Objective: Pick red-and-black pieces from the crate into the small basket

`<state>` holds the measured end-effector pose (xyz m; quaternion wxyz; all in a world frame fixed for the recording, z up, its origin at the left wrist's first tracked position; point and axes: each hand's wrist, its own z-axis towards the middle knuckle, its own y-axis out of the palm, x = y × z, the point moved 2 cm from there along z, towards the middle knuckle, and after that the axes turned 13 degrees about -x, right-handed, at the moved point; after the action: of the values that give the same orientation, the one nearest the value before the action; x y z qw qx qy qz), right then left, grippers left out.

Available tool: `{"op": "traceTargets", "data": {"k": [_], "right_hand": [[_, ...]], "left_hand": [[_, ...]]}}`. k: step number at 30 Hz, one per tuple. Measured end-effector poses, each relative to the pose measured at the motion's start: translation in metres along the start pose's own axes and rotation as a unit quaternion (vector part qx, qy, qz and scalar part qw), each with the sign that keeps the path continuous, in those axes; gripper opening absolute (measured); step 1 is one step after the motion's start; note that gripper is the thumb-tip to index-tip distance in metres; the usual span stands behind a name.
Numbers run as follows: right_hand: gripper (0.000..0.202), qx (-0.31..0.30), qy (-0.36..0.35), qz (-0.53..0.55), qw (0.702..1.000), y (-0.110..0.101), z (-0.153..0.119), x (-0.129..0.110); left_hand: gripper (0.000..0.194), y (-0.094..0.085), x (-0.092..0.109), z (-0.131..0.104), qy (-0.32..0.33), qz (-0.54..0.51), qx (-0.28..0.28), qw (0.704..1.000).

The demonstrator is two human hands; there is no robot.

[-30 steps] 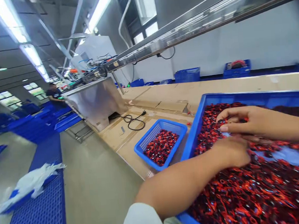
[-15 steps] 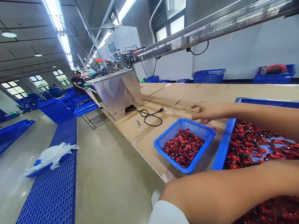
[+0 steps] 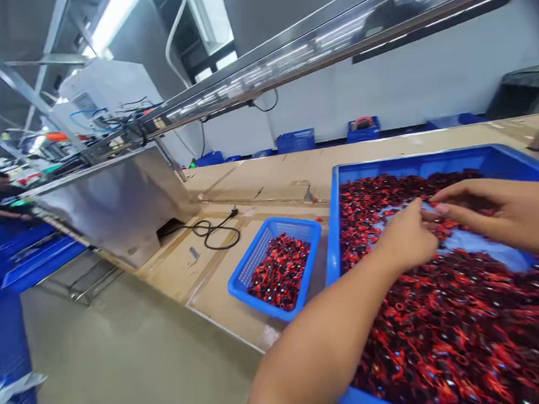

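Note:
My left hand (image 3: 410, 234) reaches over the large blue tray (image 3: 334, 240), its fingers closed and pointing towards my right hand (image 3: 492, 211). The fingertips of both hands meet above the tray. My right thumb and fingers are pinched together; a speck of red shows near them, but what either hand holds is too small to make out. Below lie many small shiny red and black parts (image 3: 445, 331), with the pale tray bottom showing in patches. Left of the tray stands a small blue perforated basket (image 3: 238, 284), partly filled with the same parts (image 3: 281, 272).
A black cable with a plug (image 3: 216, 237) lies on the cardboard-covered table (image 3: 268, 190), near a steel housing (image 3: 126, 206). A metal rail (image 3: 287, 59) runs overhead. Blue crates (image 3: 295, 140) stand along the wall. Another person (image 3: 1, 196) works at far left.
My view has turned to the right. My right hand has gone from beside the small basket to over the tray. My left hand has come up from the parts to meet it.

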<state>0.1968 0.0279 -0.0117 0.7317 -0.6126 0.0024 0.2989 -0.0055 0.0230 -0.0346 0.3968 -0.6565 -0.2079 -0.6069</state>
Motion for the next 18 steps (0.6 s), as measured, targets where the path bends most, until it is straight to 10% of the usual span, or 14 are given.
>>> {"op": "traceTargets", "data": {"k": [10,18], "right_hand": [[0.045,-0.031,-0.046,0.224,0.973,0.001,0.0,-0.038],[0.061,0.02,0.035,0.522,0.852,-0.01,-0.002,-0.021]], "left_hand": [[0.093,-0.005,0.019,-0.008,0.014,-0.132,0.021,0.991],[0.043,-0.008,0.029,-0.023,0.05,0.041,0.076,0.995]]}}
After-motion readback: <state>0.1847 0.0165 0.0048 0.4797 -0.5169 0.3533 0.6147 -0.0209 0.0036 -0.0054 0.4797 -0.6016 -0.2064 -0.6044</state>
